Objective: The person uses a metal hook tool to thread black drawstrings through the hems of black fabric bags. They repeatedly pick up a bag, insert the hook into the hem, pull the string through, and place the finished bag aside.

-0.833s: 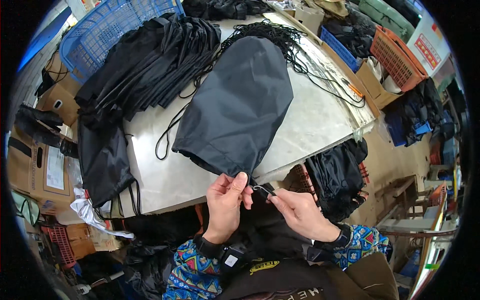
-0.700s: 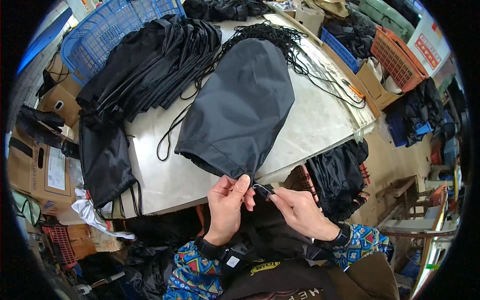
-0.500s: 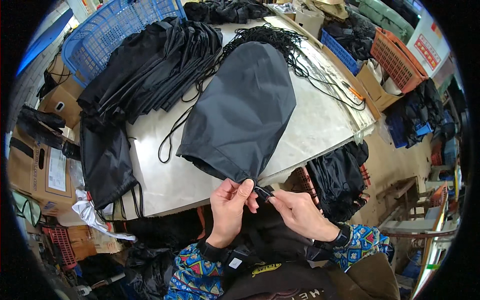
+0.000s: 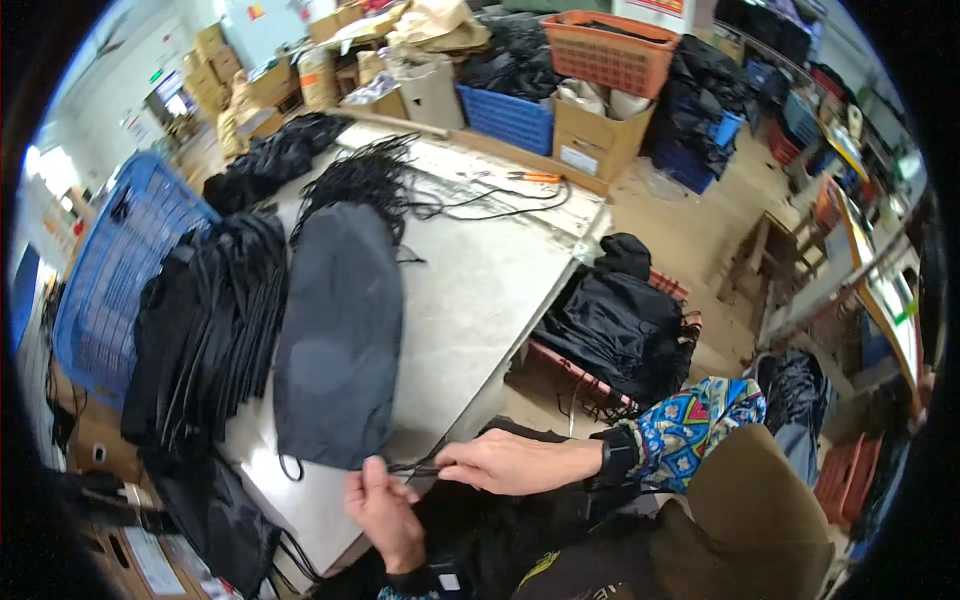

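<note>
both my left hand (image 4: 385, 510) and right hand (image 4: 500, 462) pinch the thin cord (image 4: 415, 468) at the near hem of the limp, light black bag (image 4: 340, 340).

cord (image 4: 415, 467) between fingertips — too thin, blurred, left wrist cut off

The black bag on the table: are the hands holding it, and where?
Yes. Both hands, left hand and right hand, pinch the drawstring cord at the black bag's near edge.
</note>
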`<state>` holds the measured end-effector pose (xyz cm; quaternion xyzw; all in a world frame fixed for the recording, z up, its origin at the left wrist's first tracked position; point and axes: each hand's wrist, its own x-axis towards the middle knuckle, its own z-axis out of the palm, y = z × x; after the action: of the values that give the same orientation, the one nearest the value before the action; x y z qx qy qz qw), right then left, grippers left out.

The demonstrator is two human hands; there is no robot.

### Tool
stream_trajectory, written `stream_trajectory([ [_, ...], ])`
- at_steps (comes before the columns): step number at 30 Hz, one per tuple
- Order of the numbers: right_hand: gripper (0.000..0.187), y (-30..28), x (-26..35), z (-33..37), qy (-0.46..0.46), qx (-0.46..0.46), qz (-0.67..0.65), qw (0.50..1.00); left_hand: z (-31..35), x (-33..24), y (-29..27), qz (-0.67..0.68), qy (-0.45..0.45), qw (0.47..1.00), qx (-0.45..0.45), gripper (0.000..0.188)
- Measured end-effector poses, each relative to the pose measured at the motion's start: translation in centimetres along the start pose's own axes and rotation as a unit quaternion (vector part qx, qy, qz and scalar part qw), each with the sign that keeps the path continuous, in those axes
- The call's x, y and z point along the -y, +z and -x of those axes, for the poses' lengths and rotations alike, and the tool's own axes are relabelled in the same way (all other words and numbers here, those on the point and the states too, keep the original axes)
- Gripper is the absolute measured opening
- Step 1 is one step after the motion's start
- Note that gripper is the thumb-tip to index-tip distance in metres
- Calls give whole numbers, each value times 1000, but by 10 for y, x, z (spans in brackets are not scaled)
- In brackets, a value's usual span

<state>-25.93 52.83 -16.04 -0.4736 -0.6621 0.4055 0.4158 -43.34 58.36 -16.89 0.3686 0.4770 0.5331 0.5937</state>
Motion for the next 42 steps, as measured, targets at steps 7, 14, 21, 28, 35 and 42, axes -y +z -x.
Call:
stream_trajectory([
  [7,20,-37,-17,56,18,51,25,998,-13,-12,-17,-7,25,998,-50,20],
  [14,20,-12,-12,27,-29,-6,-25,999,44,2,30,-162,-38,971,169,27],
  [21,24,-11,-10,29,39,46,-30,998,29,-16,22,-95,-28,994,50,27],
  [28,26,-17,-19,57,13,95,-102,990,1,-23,-7,-60,33,997,-47,32],
  [35,23,-23,-23,64,1,27,-82,996,21,-20,11,-142,-11,990,-14,31],
  [42,19,3,-20,41,14,-50,-85,995,45,-1,16,-213,11,968,132,36],
])
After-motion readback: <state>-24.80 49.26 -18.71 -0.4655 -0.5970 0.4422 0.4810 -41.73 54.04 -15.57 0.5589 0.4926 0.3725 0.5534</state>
